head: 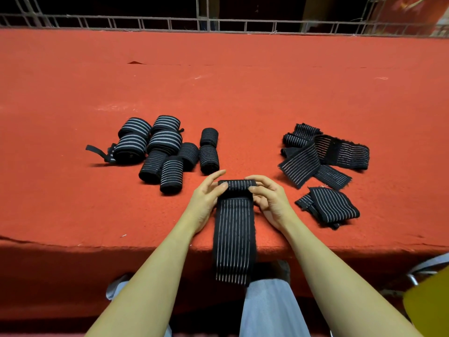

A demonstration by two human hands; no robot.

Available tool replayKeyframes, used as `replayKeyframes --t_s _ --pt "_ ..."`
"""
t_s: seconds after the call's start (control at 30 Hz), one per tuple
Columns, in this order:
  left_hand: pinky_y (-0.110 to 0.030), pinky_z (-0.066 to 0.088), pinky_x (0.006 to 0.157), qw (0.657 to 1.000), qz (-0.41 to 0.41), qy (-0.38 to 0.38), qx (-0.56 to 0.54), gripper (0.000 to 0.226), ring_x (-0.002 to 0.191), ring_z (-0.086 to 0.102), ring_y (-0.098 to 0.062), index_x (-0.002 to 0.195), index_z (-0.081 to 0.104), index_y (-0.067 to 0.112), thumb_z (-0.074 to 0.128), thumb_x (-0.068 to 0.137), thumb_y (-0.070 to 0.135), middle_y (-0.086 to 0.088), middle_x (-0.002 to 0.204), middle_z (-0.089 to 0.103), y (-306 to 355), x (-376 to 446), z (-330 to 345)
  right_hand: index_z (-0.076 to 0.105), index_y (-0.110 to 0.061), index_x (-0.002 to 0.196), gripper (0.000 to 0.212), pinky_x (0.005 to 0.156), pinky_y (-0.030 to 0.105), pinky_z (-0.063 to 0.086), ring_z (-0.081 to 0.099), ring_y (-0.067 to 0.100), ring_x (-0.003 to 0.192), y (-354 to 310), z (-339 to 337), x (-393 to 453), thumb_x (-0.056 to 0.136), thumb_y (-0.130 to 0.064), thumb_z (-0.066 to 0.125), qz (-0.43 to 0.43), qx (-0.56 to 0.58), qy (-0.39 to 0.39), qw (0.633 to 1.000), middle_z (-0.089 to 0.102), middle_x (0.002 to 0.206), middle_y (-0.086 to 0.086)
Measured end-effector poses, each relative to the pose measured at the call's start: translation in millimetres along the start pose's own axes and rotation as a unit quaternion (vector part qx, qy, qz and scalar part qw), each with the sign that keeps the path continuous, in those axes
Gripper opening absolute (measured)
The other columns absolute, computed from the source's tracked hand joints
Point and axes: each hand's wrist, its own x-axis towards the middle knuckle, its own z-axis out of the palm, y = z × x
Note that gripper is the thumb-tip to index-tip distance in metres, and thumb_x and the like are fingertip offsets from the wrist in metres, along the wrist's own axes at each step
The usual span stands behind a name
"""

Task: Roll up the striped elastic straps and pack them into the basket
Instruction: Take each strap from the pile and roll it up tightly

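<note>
1. Strap (pixel 234 229), black with thin pale stripes, lies on the red table (pixel 218 93) at its near edge, between the two hands; its far end is wound into a small roll (pixel 237 185) and its loose tail runs toward the person and hangs over the table edge.
2. Left hand (pixel 206 198) sits at the roll's left end, fingers curled onto the roll from the side, with the index finger stretched out above it.
3. Right hand (pixel 268 197) mirrors it at the roll's right end, fingers bent over the top of the roll and thumb side tucked against it, so both hands pinch the roll between them.
4. Finished rolls (pixel 160 147) lie in a cluster to the left on the table, well apart from the hands; the far ones show broad pale bands, the near ones fine stripes, and several touch each other.
5. One roll at the cluster's left has a black tab (pixel 96 150) trailing out onto the table.
6. Flat straps (pixel 323 154) lie in a loose overlapping heap to the right, and a folded strap (pixel 328 206) lies nearer, just beside the right wrist.
7. Metal railing (pixel 218 23) runs along the table's far side.
8. Grey trousers (pixel 267 310) show below the table edge, and a yellow object (pixel 430 305) sits at the lower right corner.
</note>
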Motion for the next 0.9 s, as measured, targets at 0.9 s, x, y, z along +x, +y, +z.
replayKeyframes --t_s 0.9 --pt "-0.019 0.05 0.077 1.0 0.021 0.011 -0.002 0.043 0.085 0.062 -0.01 0.103 0.066 0.016 0.052 0.08 -0.017 0.005 0.089 0.07 2.5 -4.1 -2.6 0.064 -0.01 0.098 0.015 0.066 0.023 0.052 0.063 0.015 0.079 0.2 -1.9 3.9 0.084 -0.006 0.06 0.007 0.03 0.011 0.999 0.069 0.09 0.003"
